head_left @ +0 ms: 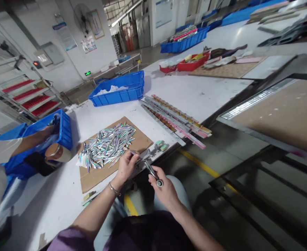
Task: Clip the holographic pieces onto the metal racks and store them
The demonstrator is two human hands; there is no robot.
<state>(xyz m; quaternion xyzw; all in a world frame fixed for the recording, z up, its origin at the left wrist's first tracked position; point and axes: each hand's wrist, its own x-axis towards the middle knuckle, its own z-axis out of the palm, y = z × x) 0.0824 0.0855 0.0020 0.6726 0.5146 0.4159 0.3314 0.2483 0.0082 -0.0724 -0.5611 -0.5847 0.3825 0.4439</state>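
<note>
My left hand (126, 166) is closed in a pinch on a small shiny piece (134, 152) at the table's near edge. My right hand (162, 184) wraps round a slim silver metal tool (150, 169) with a round end; its exact kind does not show. The tool's far tip points toward the left fingers and a grey metal strip (144, 153) at the edge. Left of the hands, a heap of pointed, iridescent silver pieces (108, 144) lies on a flat cardboard sheet (90, 179). Small green blocks (163, 147) sit just beyond the strip.
Long metal strips with pink and yellow parts (176, 120) overhang the table edge at right. A blue crate (116, 96) stands behind the cardboard. At left, a co-worker's arm (33, 139) reaches into another blue crate (67, 129), near a brown-lidded container (56, 153). A framed panel (273, 108) stands right.
</note>
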